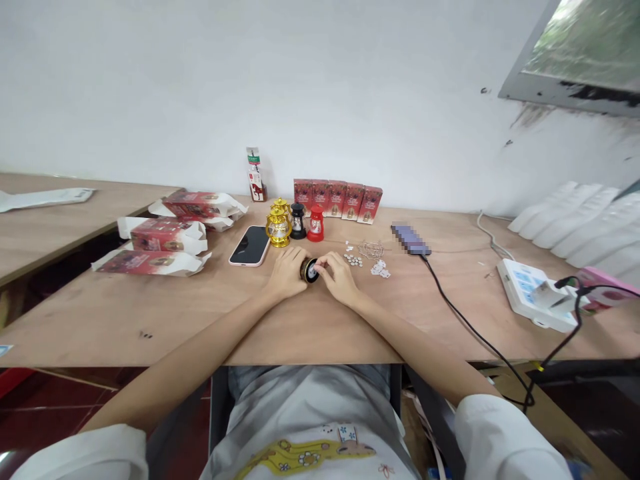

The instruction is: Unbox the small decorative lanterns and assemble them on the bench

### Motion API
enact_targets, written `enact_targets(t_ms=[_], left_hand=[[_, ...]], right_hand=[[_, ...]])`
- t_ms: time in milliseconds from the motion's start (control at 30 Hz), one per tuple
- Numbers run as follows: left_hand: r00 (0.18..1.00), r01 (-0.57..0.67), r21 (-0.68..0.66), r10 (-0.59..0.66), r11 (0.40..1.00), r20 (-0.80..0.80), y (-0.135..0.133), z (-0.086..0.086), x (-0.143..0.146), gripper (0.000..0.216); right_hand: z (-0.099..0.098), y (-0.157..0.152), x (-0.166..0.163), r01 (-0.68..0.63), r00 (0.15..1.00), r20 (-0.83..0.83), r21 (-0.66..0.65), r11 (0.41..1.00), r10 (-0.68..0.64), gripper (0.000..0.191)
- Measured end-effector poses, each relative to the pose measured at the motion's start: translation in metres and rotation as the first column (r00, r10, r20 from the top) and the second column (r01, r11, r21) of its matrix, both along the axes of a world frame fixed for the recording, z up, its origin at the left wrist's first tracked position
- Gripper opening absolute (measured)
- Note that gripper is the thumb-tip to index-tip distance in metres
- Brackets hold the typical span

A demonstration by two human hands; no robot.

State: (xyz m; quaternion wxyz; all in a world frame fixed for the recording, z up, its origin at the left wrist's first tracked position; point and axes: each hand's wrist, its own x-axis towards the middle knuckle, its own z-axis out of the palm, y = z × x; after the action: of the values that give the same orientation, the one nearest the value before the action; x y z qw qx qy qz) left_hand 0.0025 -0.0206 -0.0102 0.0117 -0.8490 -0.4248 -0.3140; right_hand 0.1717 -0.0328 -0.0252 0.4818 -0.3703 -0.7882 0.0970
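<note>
My left hand (286, 272) and my right hand (339, 276) meet on the wooden table (150, 313), both closed around a small black toy lantern (309, 269) that lies on its side with its round base toward me. Just beyond stand three more little lanterns: a gold one (278, 227), a black one (298, 222) and a red one (315, 224). A phone (250, 245) lies face up to the left of them. Small button batteries (353, 259) and tiny white pieces (380, 269) are scattered right of my right hand.
A row of red boxes (337, 199) stands against the wall, with flattened red-and-white cartons (160, 243) at left. At right are a power strip (530, 293), a black cable (465, 320), a blurred device (410, 239) and stacked white items (570, 213).
</note>
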Motion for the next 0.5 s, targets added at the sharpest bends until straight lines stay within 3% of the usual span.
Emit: enact_targets(t_ms=[500], left_hand=[[1.000,-0.002,-0.015,0.002,1.000,0.022,0.0023,-0.0013,0.0009,0.030]], right_hand=[[-0.0007,0.0059,0.0007,-0.031,1.000,-0.005,-0.050,0.998,0.031,0.021]])
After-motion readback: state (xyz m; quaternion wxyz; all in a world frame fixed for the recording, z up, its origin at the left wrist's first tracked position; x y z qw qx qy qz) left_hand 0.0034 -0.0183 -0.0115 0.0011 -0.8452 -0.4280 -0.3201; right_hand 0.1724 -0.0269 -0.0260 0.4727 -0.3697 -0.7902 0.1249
